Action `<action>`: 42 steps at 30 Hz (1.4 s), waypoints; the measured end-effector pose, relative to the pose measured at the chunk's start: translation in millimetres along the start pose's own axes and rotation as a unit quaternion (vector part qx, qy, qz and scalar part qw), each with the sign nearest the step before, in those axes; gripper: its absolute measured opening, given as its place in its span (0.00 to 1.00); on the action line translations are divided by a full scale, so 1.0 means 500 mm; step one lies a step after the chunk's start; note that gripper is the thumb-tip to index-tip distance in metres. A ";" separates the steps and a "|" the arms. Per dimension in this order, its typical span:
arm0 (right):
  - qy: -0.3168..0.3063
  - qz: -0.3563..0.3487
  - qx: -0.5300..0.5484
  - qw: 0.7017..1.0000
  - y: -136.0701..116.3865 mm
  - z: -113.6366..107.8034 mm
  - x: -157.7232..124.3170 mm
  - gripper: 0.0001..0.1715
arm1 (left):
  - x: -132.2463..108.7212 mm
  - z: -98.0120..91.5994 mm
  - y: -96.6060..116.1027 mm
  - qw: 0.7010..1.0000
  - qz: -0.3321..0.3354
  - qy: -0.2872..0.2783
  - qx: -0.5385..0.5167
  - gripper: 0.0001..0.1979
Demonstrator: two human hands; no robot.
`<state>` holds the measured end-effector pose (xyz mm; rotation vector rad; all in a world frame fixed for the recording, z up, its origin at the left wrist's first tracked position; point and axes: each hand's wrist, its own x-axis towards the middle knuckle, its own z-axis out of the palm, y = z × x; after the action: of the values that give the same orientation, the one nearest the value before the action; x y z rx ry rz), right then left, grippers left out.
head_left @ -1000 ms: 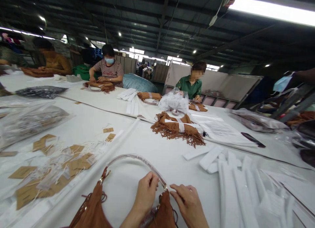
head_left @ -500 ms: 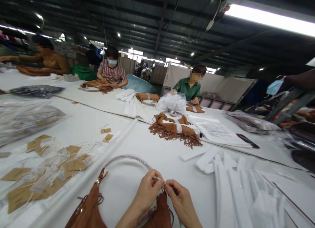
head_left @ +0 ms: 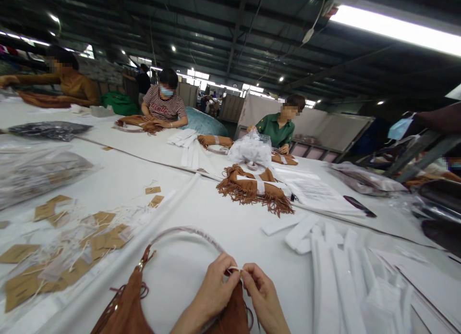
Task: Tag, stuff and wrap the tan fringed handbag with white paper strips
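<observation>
A brown suede handbag (head_left: pixel 130 307) lies at the near edge of the table, its arched handle (head_left: pixel 187 231) wrapped in clear film. At the handle's right end, my left hand (head_left: pixel 218 286) pinches a thin white string (head_left: pixel 233 268) between thumb and fingers. My right hand (head_left: pixel 260 288) is closed beside it, its thumb and index finger gripping the same string. The two hands nearly touch above the bag's right corner. The metal fitting there is mostly hidden behind my fingers.
Brown card tags (head_left: pixel 108 240) with white strings are strewn at left. White strips (head_left: pixel 342 276) lie at right. A fringed brown bag (head_left: pixel 257 187) with a white band sits ahead, near a dark phone (head_left: pixel 360 206). Several co-workers sit across the table, one in green (head_left: pixel 275 131).
The white string now shows as a loop between my fingertips. Both hands stay at the handle's right end, shifted only slightly. The view has moved a little.
</observation>
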<state>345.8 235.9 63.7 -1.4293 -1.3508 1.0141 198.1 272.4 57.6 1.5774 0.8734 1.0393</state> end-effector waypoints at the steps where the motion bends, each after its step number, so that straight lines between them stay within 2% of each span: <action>1: -0.002 0.001 0.003 1.000 -0.001 0.000 -0.001 0.20 | -0.001 0.001 0.001 1.000 -0.004 0.001 -0.007 0.05; 4: -0.008 0.005 0.005 1.000 -0.008 0.002 -0.003 0.20 | -0.001 0.004 0.004 1.000 -0.013 -0.007 -0.022 0.05; 6: -0.004 0.008 0.004 1.000 -0.014 0.003 -0.004 0.20 | -0.001 0.004 0.003 1.000 -0.022 -0.005 -0.021 0.08; 11: 0.027 0.012 0.010 1.000 -0.017 0.007 -0.002 0.24 | -0.005 0.004 -0.005 0.998 -0.030 0.037 -0.043 0.11; 14: 0.055 0.056 0.029 0.997 -0.003 0.013 -0.001 0.27 | -0.005 0.008 -0.012 0.988 -0.064 0.067 -0.127 0.07; 18: 0.077 0.147 0.144 0.976 0.016 0.023 -0.007 0.31 | -0.002 0.016 -0.006 0.940 -0.116 0.075 -0.313 0.06; 22: 0.061 0.226 0.292 0.928 0.005 0.025 -0.023 0.30 | -0.003 0.015 0.008 0.887 -0.117 0.046 -0.444 0.09; 27: 0.090 0.199 0.385 0.897 -0.023 0.019 -0.035 0.23 | -0.001 0.007 -0.005 0.834 -0.161 0.058 -0.525 0.10; 30: 0.097 0.175 0.431 0.880 -0.021 0.019 -0.033 0.27 | 0.004 0.007 -0.019 0.823 -0.183 0.056 -0.535 0.09; 34: 0.074 0.132 0.414 0.898 -0.005 0.030 -0.030 0.40 | 0.007 0.011 -0.032 0.835 -0.204 0.039 -0.510 0.15; 40: 0.115 0.116 0.295 0.941 0.008 0.053 -0.017 0.27 | 0.002 0.016 -0.036 0.855 -0.196 0.026 -0.480 0.25; 42: 0.145 0.104 0.215 0.960 0.006 0.053 -0.013 0.28 | 0.001 0.018 -0.035 0.862 -0.189 0.041 -0.469 0.26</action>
<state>320.8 231.5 53.6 -1.3372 -0.7232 1.1030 205.8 273.6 39.5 0.5144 0.5443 1.0090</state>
